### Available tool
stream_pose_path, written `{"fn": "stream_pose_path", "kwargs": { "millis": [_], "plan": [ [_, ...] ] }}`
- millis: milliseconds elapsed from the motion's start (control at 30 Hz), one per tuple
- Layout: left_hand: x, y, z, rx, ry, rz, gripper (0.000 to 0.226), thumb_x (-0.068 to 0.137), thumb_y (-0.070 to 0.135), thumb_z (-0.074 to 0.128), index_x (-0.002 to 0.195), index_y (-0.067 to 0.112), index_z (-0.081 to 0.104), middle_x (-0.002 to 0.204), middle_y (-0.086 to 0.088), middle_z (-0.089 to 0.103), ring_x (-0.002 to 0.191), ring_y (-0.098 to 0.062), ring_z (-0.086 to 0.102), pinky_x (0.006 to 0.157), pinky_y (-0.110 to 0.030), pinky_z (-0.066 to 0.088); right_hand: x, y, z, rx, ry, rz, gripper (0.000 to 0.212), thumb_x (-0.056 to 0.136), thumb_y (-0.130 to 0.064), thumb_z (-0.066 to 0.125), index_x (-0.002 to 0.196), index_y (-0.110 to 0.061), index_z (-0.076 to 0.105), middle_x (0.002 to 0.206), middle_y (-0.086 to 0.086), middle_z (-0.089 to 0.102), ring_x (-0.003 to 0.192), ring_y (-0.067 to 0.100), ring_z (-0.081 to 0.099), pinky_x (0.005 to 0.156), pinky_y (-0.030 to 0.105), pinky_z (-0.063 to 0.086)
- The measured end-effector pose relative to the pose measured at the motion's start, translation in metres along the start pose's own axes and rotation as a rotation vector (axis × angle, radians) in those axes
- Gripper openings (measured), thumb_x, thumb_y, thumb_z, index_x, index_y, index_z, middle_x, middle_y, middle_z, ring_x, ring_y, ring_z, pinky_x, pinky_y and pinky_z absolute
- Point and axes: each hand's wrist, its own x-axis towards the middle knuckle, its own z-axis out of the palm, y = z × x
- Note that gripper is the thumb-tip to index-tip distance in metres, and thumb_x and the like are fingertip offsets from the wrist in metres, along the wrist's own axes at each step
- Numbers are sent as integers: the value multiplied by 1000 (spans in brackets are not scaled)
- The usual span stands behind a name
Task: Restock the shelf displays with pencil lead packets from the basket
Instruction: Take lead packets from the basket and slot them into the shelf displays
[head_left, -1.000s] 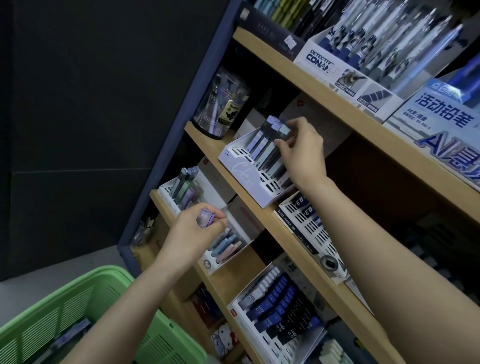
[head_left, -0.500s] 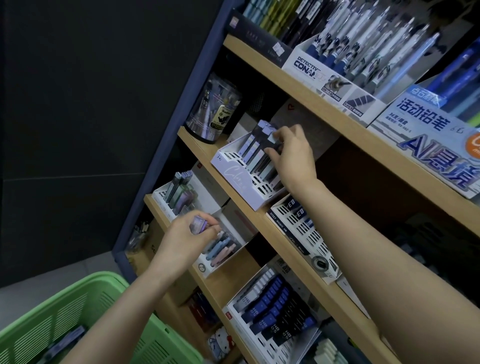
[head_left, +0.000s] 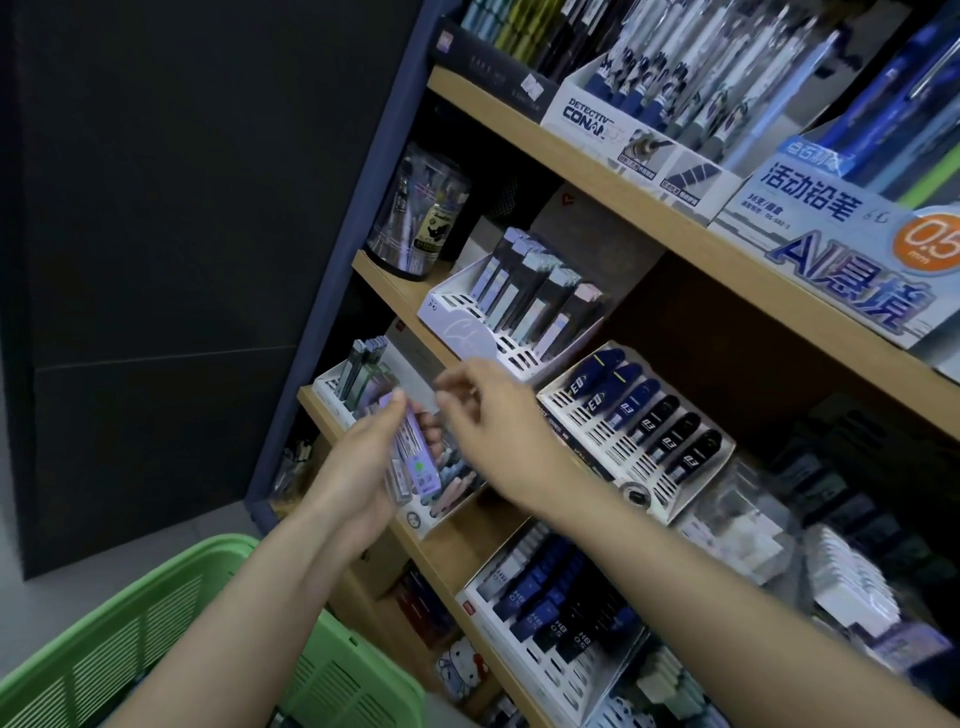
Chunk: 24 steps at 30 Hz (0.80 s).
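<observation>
My left hand (head_left: 358, 467) is gripping a stack of pencil lead packets (head_left: 415, 457), long axis near-vertical, top end tilting left, in front of the low shelf (head_left: 457, 543). My right hand (head_left: 493, 415) is hovering just right, fingers relaxed, holding nothing.
</observation>
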Motion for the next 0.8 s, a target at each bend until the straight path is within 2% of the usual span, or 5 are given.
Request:
{"fn": "stream_pose_path", "kwargs": {
  "millis": [133, 300, 500, 633, 800],
  "plan": [
    [-8, -5, 4, -89, -10, 26, 34, 101, 32, 37, 88, 10, 59, 76, -9, 72, 62, -16, 71, 49, -25, 55, -29, -2, 14, 259, -132, 157, 36, 95, -28, 55, 128, -18, 45, 119, -4, 53, 95, 12, 62, 82, 29, 55],
    [-13, -21, 10, 52, -66, 49, 33, 101, 33, 38, 95, 10, 60, 76, -4, 71, 60, -13, 68, 48, -25, 54, -48, 2, 12, 442, -205, 285, 17, 97, -19, 52, 110, -10, 58, 87, -2, 61, 77, 12, 64, 72, 32, 59],
    [-18, -45, 17, 325, -111, -10, 39, 98, 39, 39, 107, 8, 61, 84, -6, 72, 66, -14, 65, 55, -24, 54, -80, 21, -13, 187, -44, 171, 20, 99, -22, 48, 115, -20, 60, 93, -4, 68, 71, -1, 61, 62, 17, 50],
    [-23, -57, 23, 387, -108, -36, 46, 92, 48, 41, 98, 8, 62, 78, -10, 57, 47, -8, 36, 37, -16, 26, -103, 35, -33, 57, 34, 125, 31, 96, -17, 54, 126, -21, 60, 98, -6, 55, 86, -6, 51, 78, 7, 40],
    [-25, -73, 29, 466, -231, 0, 36, 96, 36, 45, 107, 7, 63, 57, -3, 36, 43, -11, 23, 36, -16, 21, -130, 48, -51, 86, 30, 160, 46, 90, -20, 62, 134, -16, 52, 99, -15, 47, 92, -10, 46, 82, 3, 38]
  ]
}}
